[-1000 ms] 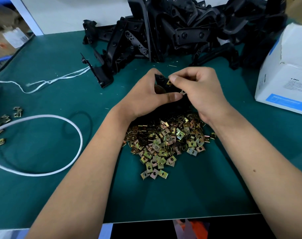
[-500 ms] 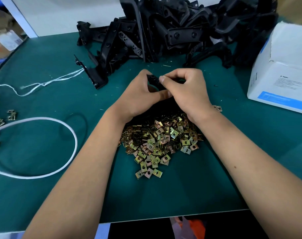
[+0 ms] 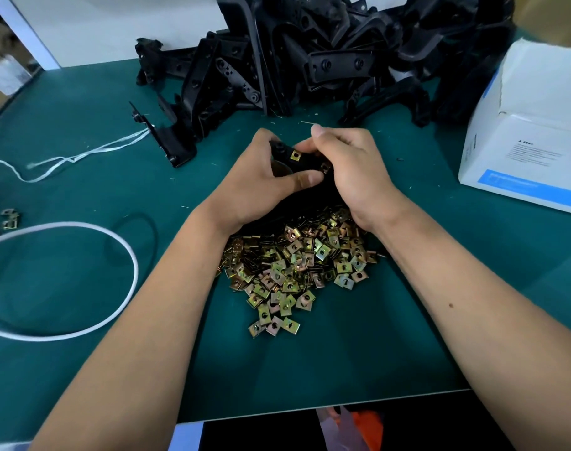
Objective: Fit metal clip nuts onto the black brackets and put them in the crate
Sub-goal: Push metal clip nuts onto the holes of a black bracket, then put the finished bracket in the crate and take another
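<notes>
Since half a second earlier, the right thumb had been lifted off the bracket, so that a brass nut seated on its top edge was uncovered; the hands had otherwise been kept together over the pile. The bracket was held just above the far edge of the nut pile, gripped between both hands. The left hand was curled round its left end, the thumb pressed across the front. The right hand was curled round its right end, the thumb raised clear. Most of the bracket was hidden by the fingers and palms, and its lower part could not be made out against the shadow beneath the hands. A second brass glint near the right fingers was seen, but whether it was a fitted nut could not be told. The bracket heap at the back of the green mat was cut off by the top edge. A white box at the right was cut off too. A white cord was looped at the left, beside a few loose nuts.
</notes>
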Demonstrator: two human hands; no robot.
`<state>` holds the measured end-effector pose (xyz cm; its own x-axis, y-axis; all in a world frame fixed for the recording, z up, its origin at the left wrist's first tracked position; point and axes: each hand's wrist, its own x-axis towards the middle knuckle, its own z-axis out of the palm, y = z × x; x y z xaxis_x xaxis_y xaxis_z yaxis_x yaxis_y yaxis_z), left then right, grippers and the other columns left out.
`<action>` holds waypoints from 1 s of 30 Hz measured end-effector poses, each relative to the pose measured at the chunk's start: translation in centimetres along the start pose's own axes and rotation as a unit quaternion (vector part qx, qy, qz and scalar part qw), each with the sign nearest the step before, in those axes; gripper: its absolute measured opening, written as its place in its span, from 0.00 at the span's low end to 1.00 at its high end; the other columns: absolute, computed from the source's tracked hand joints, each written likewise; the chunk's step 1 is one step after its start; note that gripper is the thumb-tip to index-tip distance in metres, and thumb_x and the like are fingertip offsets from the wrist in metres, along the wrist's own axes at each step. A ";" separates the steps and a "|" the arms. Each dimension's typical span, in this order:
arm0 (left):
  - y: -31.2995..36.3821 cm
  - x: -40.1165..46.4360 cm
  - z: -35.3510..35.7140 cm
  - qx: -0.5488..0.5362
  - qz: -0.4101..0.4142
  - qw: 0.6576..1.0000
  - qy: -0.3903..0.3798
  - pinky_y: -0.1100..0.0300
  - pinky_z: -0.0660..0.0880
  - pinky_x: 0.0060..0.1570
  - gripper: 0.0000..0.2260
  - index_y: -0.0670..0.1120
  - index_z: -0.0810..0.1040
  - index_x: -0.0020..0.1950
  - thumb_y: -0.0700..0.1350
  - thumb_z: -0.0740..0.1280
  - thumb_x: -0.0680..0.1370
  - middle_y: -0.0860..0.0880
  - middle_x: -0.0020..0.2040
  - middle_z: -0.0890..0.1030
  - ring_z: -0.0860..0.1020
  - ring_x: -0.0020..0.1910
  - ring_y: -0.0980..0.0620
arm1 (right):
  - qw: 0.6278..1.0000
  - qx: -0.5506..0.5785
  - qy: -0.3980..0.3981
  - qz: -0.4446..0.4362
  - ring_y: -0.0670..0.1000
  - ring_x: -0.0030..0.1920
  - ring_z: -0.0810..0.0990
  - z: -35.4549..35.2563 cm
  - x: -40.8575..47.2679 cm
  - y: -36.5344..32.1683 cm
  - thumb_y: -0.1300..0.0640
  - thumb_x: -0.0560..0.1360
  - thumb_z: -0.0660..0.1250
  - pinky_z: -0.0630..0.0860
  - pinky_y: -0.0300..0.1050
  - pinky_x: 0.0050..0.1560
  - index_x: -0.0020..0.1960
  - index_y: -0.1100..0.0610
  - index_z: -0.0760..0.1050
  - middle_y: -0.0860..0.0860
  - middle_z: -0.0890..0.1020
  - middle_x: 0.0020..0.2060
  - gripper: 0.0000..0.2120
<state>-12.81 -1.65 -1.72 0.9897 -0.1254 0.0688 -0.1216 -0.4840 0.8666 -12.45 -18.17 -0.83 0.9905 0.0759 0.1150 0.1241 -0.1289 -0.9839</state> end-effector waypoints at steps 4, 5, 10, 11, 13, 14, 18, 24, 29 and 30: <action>-0.4 0.1 0.1 0.007 0.014 1.000 0.006 0.72 0.71 0.32 0.22 0.56 0.67 0.52 0.59 0.78 0.71 0.54 0.46 0.76 0.76 0.36 0.70 | 1.000 -0.003 -0.010 -0.015 0.41 0.42 0.83 0.0 -0.1 0.1 0.54 0.83 0.64 0.79 0.35 0.46 0.42 0.54 0.85 0.47 0.86 0.37 0.15; -0.5 0.2 0.2 0.011 0.018 1.000 0.009 0.73 0.71 0.32 0.22 0.56 0.67 0.51 0.58 0.78 0.72 0.54 0.46 0.76 0.75 0.36 0.71 | 1.000 -0.010 -0.012 -0.021 0.42 0.41 0.83 0.1 -0.2 0.1 0.55 0.83 0.65 0.79 0.39 0.46 0.42 0.56 0.84 0.51 0.86 0.37 0.14; -0.5 0.4 0.3 0.060 0.031 0.998 0.015 0.75 0.68 0.33 0.21 0.56 0.67 0.50 0.60 0.77 0.72 0.56 0.44 0.75 0.73 0.36 0.72 | 0.997 -0.049 0.024 -0.062 0.44 0.32 0.81 0.5 -0.5 0.6 0.56 0.79 0.70 0.78 0.38 0.38 0.38 0.53 0.81 0.44 0.81 0.30 0.10; -0.5 0.4 0.3 0.065 0.031 0.997 0.014 0.75 0.68 0.33 0.20 0.57 0.67 0.50 0.60 0.77 0.72 0.56 0.44 0.75 0.73 0.36 0.72 | 0.996 -0.056 0.032 -0.069 0.43 0.31 0.81 0.6 -0.5 0.6 0.56 0.78 0.70 0.78 0.36 0.38 0.38 0.52 0.81 0.43 0.81 0.29 0.10; -0.6 0.5 0.4 0.072 0.033 0.997 0.014 0.75 0.68 0.33 0.20 0.57 0.66 0.49 0.59 0.77 0.73 0.56 0.44 0.75 0.73 0.37 0.73 | 0.994 -0.070 0.041 -0.076 0.42 0.30 0.81 0.7 -0.5 0.6 0.56 0.78 0.71 0.78 0.36 0.37 0.39 0.52 0.82 0.43 0.81 0.29 0.09; -0.6 0.5 0.4 0.074 0.034 0.997 0.015 0.75 0.67 0.33 0.20 0.56 0.66 0.49 0.59 0.76 0.73 0.56 0.44 0.75 0.73 0.36 0.73 | 0.993 -0.075 0.042 -0.076 0.42 0.30 0.80 0.8 -0.4 0.6 0.56 0.77 0.71 0.78 0.37 0.36 0.39 0.53 0.82 0.44 0.81 0.29 0.08; -0.8 0.5 0.5 0.073 0.034 0.997 0.020 0.75 0.67 0.32 0.23 0.49 0.67 0.54 0.58 0.76 0.74 0.55 0.43 0.74 0.72 0.36 0.74 | 0.994 -0.079 0.035 -0.069 0.41 0.30 0.79 0.8 -0.3 0.5 0.57 0.78 0.71 0.77 0.36 0.34 0.39 0.56 0.82 0.46 0.81 0.29 0.09; -0.8 0.4 0.6 0.074 0.029 0.996 0.034 0.75 0.67 0.32 0.25 0.49 0.67 0.54 0.60 0.77 0.72 0.55 0.44 0.74 0.72 0.36 0.73 | 0.996 -0.068 -0.005 -0.061 0.41 0.33 0.78 0.3 -0.1 0.5 0.54 0.80 0.70 0.75 0.34 0.36 0.37 0.56 0.81 0.47 0.80 0.30 0.13; -0.2 0.3 0.5 0.072 0.003 0.997 0.034 0.71 0.69 0.34 0.22 0.54 0.68 0.54 0.60 0.77 0.72 0.57 0.46 0.77 0.76 0.40 0.67 | 0.996 -0.074 -0.033 -0.037 0.35 0.52 0.83 -1.4 0.0 0.1 0.46 0.84 0.62 0.74 0.30 0.56 0.49 0.50 0.88 0.39 0.87 0.45 0.16; -0.1 0.1 0.4 0.068 0.000 0.997 0.029 0.72 0.69 0.34 0.21 0.55 0.68 0.54 0.59 0.77 0.73 0.57 0.47 0.77 0.76 0.40 0.68 | 0.993 -0.101 -0.038 -0.046 0.36 0.55 0.82 -1.7 -0.1 0.0 0.46 0.84 0.62 0.73 0.36 0.63 0.51 0.48 0.87 0.38 0.87 0.48 0.16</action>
<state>-12.70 -1.92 -1.98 0.9918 -0.0783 0.1010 -0.1278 -0.5975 0.7916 -12.40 -19.81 -0.63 0.9681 0.1699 0.1844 0.2305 -0.3134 -0.9212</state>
